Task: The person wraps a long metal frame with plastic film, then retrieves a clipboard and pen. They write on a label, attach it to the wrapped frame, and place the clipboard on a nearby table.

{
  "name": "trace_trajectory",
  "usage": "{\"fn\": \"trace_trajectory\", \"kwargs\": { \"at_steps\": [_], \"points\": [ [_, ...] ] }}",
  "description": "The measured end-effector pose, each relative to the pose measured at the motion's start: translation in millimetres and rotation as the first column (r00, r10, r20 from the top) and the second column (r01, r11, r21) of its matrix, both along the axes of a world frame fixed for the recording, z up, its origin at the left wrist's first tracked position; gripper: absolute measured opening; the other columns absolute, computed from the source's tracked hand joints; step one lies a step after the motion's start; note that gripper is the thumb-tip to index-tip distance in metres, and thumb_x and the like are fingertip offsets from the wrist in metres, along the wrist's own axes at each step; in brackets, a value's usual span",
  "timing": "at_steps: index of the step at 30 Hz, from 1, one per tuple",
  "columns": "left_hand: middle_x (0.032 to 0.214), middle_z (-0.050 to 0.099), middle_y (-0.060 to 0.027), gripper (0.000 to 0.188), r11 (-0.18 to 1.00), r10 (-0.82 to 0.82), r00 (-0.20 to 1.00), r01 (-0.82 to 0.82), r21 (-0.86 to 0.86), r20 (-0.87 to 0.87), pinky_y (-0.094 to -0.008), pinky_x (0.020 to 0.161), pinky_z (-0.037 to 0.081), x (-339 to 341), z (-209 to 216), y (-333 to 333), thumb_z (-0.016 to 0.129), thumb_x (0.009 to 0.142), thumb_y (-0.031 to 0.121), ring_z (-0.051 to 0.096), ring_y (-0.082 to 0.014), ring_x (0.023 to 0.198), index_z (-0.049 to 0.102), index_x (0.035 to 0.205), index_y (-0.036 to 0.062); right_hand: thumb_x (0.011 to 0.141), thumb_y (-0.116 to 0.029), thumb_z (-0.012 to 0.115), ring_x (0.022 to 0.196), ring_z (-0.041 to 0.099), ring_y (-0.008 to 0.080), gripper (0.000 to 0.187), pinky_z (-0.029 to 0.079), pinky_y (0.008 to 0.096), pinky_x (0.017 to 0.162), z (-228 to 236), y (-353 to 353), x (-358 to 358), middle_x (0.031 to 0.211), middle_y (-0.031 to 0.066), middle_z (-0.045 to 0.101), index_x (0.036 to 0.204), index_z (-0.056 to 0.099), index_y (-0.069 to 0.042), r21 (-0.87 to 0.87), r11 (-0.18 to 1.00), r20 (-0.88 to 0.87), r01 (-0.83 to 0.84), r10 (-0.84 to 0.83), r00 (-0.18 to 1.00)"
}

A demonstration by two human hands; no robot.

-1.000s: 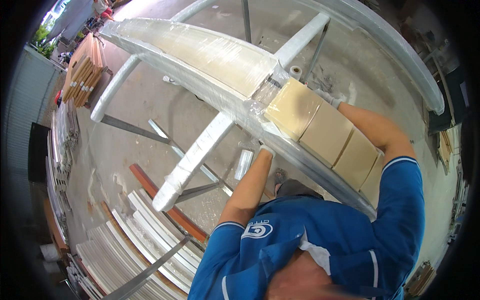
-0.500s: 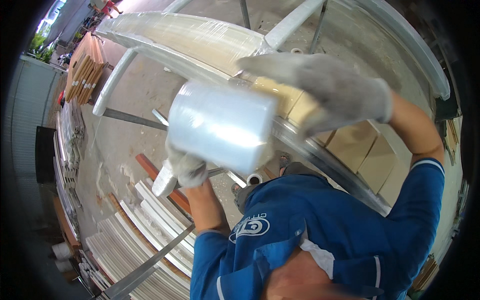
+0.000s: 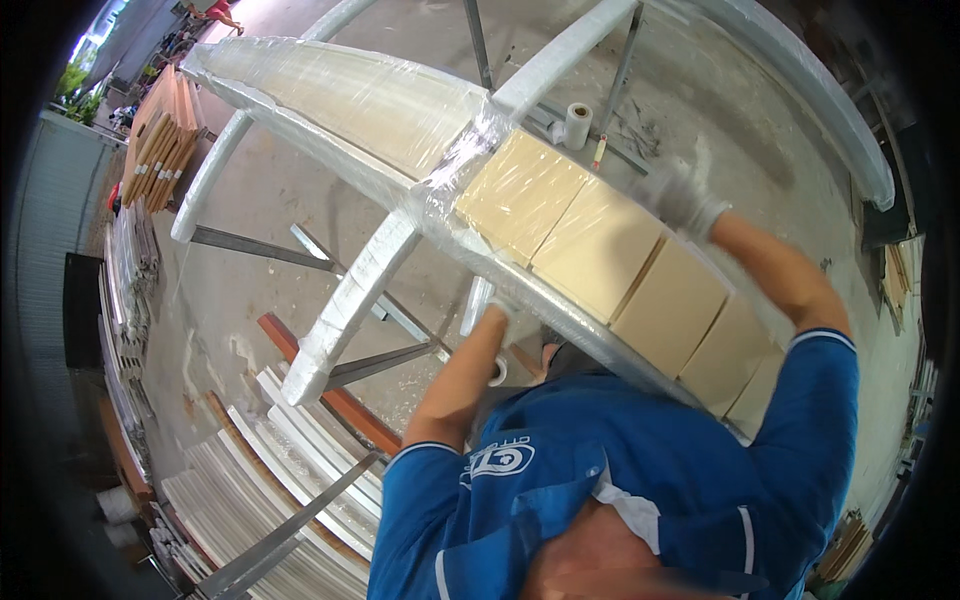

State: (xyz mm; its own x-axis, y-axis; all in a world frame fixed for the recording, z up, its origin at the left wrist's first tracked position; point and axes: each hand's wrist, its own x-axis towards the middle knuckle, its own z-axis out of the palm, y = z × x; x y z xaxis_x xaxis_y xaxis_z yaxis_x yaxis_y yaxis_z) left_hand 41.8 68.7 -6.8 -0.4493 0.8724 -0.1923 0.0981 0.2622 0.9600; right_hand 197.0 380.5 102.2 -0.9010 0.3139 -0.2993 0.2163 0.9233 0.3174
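A long panel wrapped in clear stretch film [image 3: 350, 105] lies across metal supports in front of me. Its near right part carries several tan cardboard sheets [image 3: 600, 250] laid in a row. My left hand [image 3: 514, 322], in a pale glove, is low beside the panel's near edge; its fingers are hidden. My right hand [image 3: 682, 203], in a grey glove, is at the panel's far edge beside the cardboard, smeared by motion. The large film roll held before does not clearly show now; whatever either hand holds cannot be made out.
Film-wrapped arms [image 3: 362, 300] stick out from the panel's sides. A white roll [image 3: 577, 127] stands on the floor beyond it. Long white strips [image 3: 250, 490] lie at lower left, with a reddish-brown bar [image 3: 330, 385]. Brown boards [image 3: 160, 150] stack at far left.
The big film roll, above the panel between my hands before, has gone from clear view. My left hand moved right and down beside the near edge; my right hand shifted to the far edge.
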Motion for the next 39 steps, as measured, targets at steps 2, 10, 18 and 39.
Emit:
{"fn": "trace_trajectory", "kwargs": {
  "at_steps": [2,10,18,39],
  "points": [
    [0.110,0.067,-0.0143,0.041,0.984,0.138,0.984,-0.149,0.094,0.117,-0.0346,0.092,0.048,18,-41,26,0.065,0.091,0.031,0.062,-0.0232,0.107,0.064,0.115,-0.0026,0.084,-0.025,0.068,0.100,0.065,0.0250,0.044,0.050,0.0440,0.091,-33,-7,-7,0.106,0.0072,0.065,0.126,0.059,-0.017,-0.300,0.954,0.030,0.022,-0.013,0.999],
    [0.132,0.059,-0.0168,0.057,0.861,0.436,0.610,-0.497,-0.109,0.661,-0.0373,0.107,0.043,23,87,-144,0.059,0.096,0.032,0.057,-0.0240,0.122,0.049,0.137,-0.0071,0.083,-0.031,0.075,0.131,0.049,0.0259,0.077,0.041,0.0418,0.109,161,-43,10,0.148,0.0108,0.048,0.151,0.040,-0.017,-0.623,0.779,-0.258,-0.073,-0.116,0.959],
    [0.123,0.060,-0.0163,0.067,0.630,0.467,0.883,-0.373,0.681,0.051,-0.0385,0.098,0.048,29,235,-88,0.076,0.080,0.027,0.064,-0.0260,0.100,0.051,0.132,-0.0056,0.078,-0.018,0.077,0.103,0.067,0.0299,0.078,0.055,0.0376,0.089,203,-123,-11,0.129,0.0143,0.062,0.147,0.041,-0.011,0.024,0.588,-0.872,-0.808,0.408,0.270],
    [0.130,0.061,-0.0172,0.070,0.829,0.205,0.756,-0.472,0.300,0.621,-0.0396,0.103,0.047,63,141,-169,0.071,0.079,0.021,0.060,-0.0272,0.119,0.047,0.137,-0.0099,0.071,-0.015,0.079,0.106,0.063,0.0308,0.080,0.053,0.0400,0.088,199,-71,43,0.119,0.0157,0.062,0.143,0.044,-0.018,-0.617,0.652,-0.536,-0.441,0.063,0.842]
  ]
}}
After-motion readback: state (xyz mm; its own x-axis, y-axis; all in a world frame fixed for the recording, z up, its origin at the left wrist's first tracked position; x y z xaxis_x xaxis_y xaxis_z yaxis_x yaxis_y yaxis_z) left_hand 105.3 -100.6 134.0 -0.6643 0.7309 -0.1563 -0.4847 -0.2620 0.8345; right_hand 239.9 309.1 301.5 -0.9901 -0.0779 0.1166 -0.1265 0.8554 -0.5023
